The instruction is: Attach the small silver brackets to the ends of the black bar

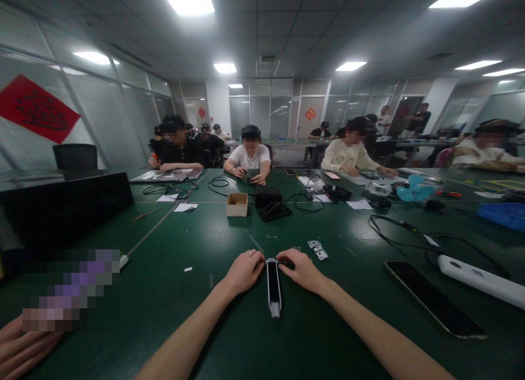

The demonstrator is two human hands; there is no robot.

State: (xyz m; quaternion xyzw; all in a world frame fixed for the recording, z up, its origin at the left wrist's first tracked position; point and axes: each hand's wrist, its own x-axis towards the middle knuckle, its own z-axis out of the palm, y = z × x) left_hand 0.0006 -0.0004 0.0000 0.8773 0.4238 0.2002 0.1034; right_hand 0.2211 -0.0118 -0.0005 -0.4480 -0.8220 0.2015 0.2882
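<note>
A slim black device with a white frame (273, 287) lies lengthwise on the green work mat (164, 292), pointing away from me, with a grey tip at its near end. My left hand (245, 272) and my right hand (297, 269) meet at its far end, their fingers pressed on it from both sides. Small metal hinge-like plates (318, 250) lie just beyond my right hand. Another person's hand (20, 347) rests at the lower left corner, partly hidden by a blurred patch.
A black phone or tablet (435, 298) and a white cylindrical device (482, 281) lie to my right, near black cables (410, 232). Farther off are a cardboard box (237, 204), a black case (268, 196) and a blue tray (502, 216). Several people sit across the table.
</note>
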